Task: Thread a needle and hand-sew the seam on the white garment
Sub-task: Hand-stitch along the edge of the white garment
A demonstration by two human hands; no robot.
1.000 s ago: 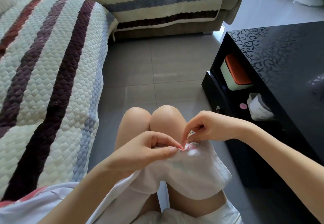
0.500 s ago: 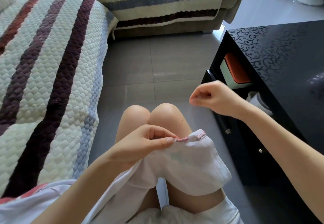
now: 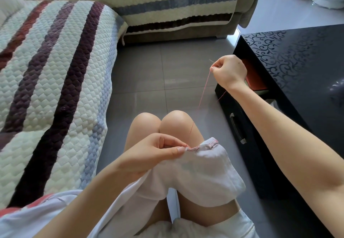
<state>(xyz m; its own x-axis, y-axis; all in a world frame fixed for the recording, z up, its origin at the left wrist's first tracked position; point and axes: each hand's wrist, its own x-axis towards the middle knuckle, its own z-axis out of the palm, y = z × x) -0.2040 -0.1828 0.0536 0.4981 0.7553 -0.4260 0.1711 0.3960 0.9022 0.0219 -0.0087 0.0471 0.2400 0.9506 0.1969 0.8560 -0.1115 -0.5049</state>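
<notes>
two hands (image 3: 149, 155) (image 3: 229, 72), one needle (image 3: 210, 62), one garment (image 3: 201, 172)

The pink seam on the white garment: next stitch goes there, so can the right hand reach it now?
Probably yes. The right hand pinches the needle in mid-air, pink thread running down to the seam. The left hand pinches only the seam's left end; the rest lies bare, nothing between.

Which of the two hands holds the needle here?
The right hand, raised, pinches the needle, pink thread trailing down; the left hand only pinches the white garment at its seam.
</notes>
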